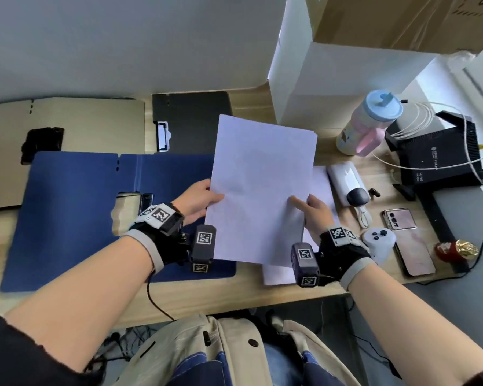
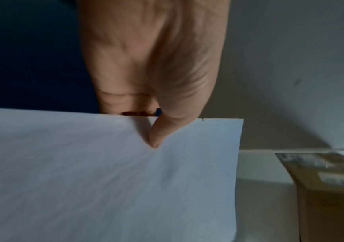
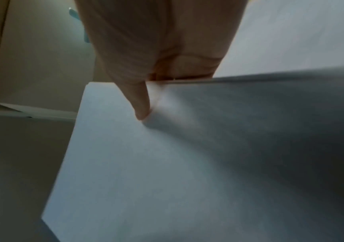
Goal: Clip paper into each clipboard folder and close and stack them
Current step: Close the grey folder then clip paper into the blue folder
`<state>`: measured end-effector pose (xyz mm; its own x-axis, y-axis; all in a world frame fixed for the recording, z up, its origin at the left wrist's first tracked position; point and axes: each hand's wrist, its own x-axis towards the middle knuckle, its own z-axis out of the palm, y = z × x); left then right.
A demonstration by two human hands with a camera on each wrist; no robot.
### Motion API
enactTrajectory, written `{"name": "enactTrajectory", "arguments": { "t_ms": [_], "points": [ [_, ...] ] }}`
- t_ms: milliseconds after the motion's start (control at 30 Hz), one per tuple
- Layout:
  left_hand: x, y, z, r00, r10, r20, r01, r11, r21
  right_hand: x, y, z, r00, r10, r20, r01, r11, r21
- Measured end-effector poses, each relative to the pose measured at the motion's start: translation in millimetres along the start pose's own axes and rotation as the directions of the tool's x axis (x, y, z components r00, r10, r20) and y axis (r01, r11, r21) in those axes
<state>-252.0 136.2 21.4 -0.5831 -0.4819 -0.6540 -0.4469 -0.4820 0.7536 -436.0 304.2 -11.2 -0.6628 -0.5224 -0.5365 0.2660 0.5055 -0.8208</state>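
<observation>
Both hands hold a sheaf of white paper (image 1: 262,188) up off the desk. My left hand (image 1: 200,200) pinches its left edge, thumb on top, and the left wrist view shows that thumb pressed into the paper (image 2: 125,188). My right hand (image 1: 314,211) pinches the right edge, thumb on the paper (image 3: 166,163). Under and left of the sheaf lies an open blue clipboard folder (image 1: 76,207), its clip (image 1: 146,200) near its middle. An open beige folder (image 1: 67,121) with a black clip (image 1: 43,143) lies behind it. A black clipboard folder (image 1: 193,121) lies at the back.
More white sheets (image 1: 322,190) lie on the desk under my right hand. To the right stand a water bottle (image 1: 370,123), a white power bank (image 1: 346,182), a router (image 1: 441,154) with cables, phones (image 1: 410,246) and a small controller (image 1: 379,242). A white box (image 1: 332,76) stands behind.
</observation>
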Motion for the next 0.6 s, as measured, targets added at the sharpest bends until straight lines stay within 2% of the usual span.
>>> {"name": "enactTrajectory", "arguments": {
  "t_ms": [100,233,400,600],
  "points": [
    [-14.1,9.9,-33.3,0.995,0.077,-0.058,-0.084,0.987,-0.135,-10.2,-22.5,35.9,0.990,-0.039,0.135,0.005,0.969,0.245],
    [-29.5,17.6,-78.6,0.961,0.233,-0.147,-0.256,0.953,-0.164,-23.3,-50.1,84.1,0.967,-0.156,0.202,0.083,0.941,0.329],
    [-46.7,4.1,-115.5,0.942,0.308,-0.134,-0.310,0.951,0.005,-32.9,-47.8,124.5,0.963,-0.181,0.200,0.132,0.963,0.234],
    [-44.2,-7.9,-122.2,0.943,0.299,-0.146,-0.304,0.953,-0.007,-38.8,-39.1,139.6,0.975,-0.132,0.178,0.082,0.960,0.267]
  ]
}}
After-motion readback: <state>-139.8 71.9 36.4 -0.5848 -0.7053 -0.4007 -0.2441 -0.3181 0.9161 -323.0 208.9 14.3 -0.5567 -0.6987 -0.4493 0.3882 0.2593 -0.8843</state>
